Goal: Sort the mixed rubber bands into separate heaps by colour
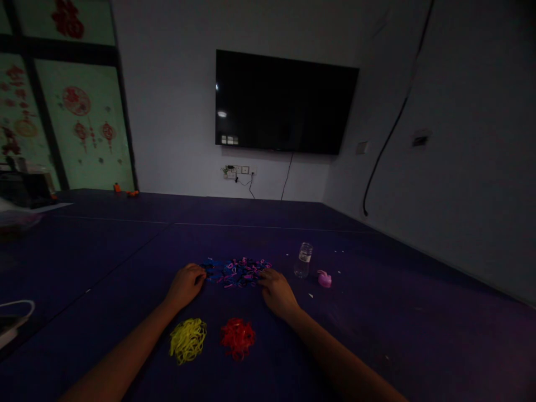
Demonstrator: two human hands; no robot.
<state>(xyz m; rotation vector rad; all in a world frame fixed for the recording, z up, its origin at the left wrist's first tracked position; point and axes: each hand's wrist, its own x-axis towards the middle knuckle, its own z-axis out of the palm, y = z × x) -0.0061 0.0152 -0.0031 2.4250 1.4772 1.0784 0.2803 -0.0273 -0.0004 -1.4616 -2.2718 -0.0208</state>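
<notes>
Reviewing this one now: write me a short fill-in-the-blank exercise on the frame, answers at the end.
1. In the picture, the pile just right of the yellow pile is coloured ____.
2. The mixed pile lies ____ the left hand and the right hand.
3. The clear bottle is closer to the right hand than to the ____ hand.
4. The small object just right of the bottle is coloured ____.

Missing words: red; between; left; pink.

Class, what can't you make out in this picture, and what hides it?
In the head view:
Left hand: whether it pinches anything, too small and dark.
Right hand: any grip on the mixed pile, hidden by the hand itself.
Bottle label: its wording, too small.
Pale object: its full shape, cut off by the left edge.
</notes>
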